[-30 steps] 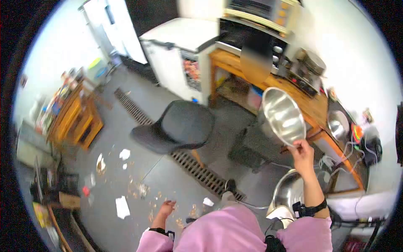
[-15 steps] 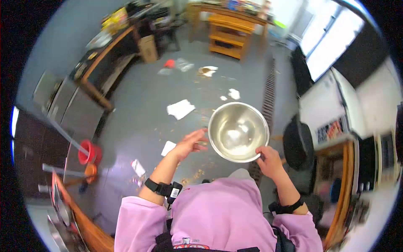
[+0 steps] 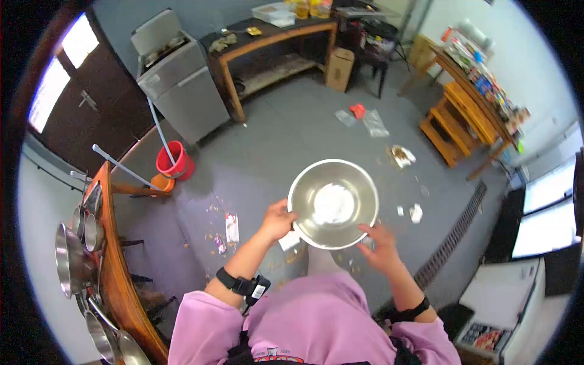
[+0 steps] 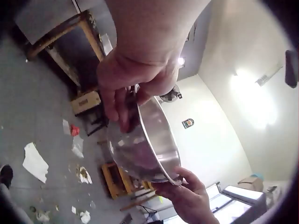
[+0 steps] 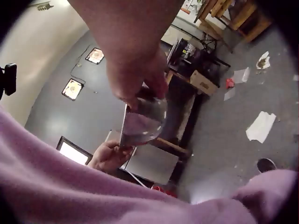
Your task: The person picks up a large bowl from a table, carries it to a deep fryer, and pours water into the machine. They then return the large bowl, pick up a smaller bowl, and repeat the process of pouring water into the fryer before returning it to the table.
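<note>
A shiny stainless steel mixing bowl (image 3: 358, 193) is held up in front of the body, its opening facing up in the head view. My left hand (image 3: 277, 221) grips its left rim, thumb on the inside and fingers underneath, as the left wrist view shows. On the lower right of the rim, my right hand (image 3: 383, 248) pinches the edge. Both hands on the bowl (image 4: 161, 135) also appear in the left wrist view. A bright reflection covers the bottom of the bowl.
Paper scraps, a litter-strewn paper (image 3: 401, 156) and crumbs lie on the grey floor. A red bucket (image 3: 182, 168) stands left, near a wooden table (image 3: 114, 255) with metal pans (image 3: 72, 261). A steel cabinet (image 3: 193, 109) and benches line the walls; a drain grate (image 3: 453, 234) runs along the right.
The view has swung left, bringing the bowl from the wooden bench side out over the littered floor. My left hand, free before, has come up and taken hold of the rim; the right kept its hold.
</note>
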`<move>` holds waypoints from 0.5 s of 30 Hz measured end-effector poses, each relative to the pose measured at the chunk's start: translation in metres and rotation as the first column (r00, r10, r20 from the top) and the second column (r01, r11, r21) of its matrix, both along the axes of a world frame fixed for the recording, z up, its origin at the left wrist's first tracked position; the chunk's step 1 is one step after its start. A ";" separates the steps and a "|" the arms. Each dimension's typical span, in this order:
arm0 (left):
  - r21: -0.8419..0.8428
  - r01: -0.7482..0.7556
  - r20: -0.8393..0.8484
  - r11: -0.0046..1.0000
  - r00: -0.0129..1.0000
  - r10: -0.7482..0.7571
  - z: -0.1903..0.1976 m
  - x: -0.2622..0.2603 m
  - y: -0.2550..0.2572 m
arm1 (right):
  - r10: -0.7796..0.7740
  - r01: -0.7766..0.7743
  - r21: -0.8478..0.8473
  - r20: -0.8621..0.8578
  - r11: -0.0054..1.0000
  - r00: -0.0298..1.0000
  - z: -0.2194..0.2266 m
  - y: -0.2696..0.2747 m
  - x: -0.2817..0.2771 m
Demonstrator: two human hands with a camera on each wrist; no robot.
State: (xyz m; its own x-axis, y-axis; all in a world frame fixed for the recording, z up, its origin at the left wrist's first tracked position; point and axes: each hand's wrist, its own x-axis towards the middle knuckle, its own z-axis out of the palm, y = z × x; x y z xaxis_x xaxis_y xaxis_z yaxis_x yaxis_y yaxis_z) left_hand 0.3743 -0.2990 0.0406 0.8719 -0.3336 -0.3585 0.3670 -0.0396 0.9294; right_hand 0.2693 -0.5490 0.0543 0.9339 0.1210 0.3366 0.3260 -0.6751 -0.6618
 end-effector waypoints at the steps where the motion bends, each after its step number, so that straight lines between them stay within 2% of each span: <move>1: 0.013 -0.034 0.019 0.999 0.999 0.033 0.009 0.017 0.004 | 0.028 -0.025 0.079 -0.038 0.997 0.999 0.001 0.005 0.021; 2: 0.029 -0.145 -0.029 0.989 0.989 0.146 0.018 0.032 0.007 | 0.061 -0.049 0.157 -0.074 0.986 0.995 0.002 0.010 0.042; 5: -0.025 -0.233 0.013 0.972 0.972 0.234 0.010 0.054 0.021 | 0.046 -0.023 0.216 -0.102 0.976 0.994 0.016 0.026 0.074; 6: -0.032 -0.305 0.037 0.952 0.951 0.306 0.017 0.077 0.029 | 0.097 -0.067 0.285 -0.092 0.956 0.991 0.015 0.032 0.113; 9: -0.070 -0.422 0.090 0.904 0.900 0.427 0.005 0.083 0.049 | 0.165 0.074 0.546 -0.375 0.834 0.912 0.008 0.045 0.165; 10: -0.080 -0.448 0.095 0.890 0.886 0.455 0.002 0.078 0.058 | 0.245 0.053 0.555 -0.449 0.830 0.859 0.018 0.056 0.176; 13: -0.105 -0.511 0.109 0.853 0.847 0.521 -0.006 0.083 0.087 | 0.316 0.022 0.502 -0.577 0.865 0.753 0.006 0.081 0.226; 14: -0.145 -0.536 0.111 0.832 0.827 0.551 -0.010 0.088 0.097 | 0.377 -0.057 0.502 -0.565 0.863 0.734 0.005 0.091 0.242; 15: -0.109 -0.563 0.103 0.819 0.813 0.572 -0.013 0.090 0.105 | 0.420 -0.129 0.496 -0.537 0.859 0.732 0.008 0.101 0.254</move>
State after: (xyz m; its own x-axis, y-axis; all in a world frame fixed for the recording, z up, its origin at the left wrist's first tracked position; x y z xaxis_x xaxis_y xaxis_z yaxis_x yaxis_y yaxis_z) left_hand 0.4644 -0.1941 0.0280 0.9496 0.2148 -0.2284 0.1846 0.2061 0.9610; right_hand 0.5237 -0.4478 0.0625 0.8931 0.3973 -0.2113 -0.1170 -0.2484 -0.9616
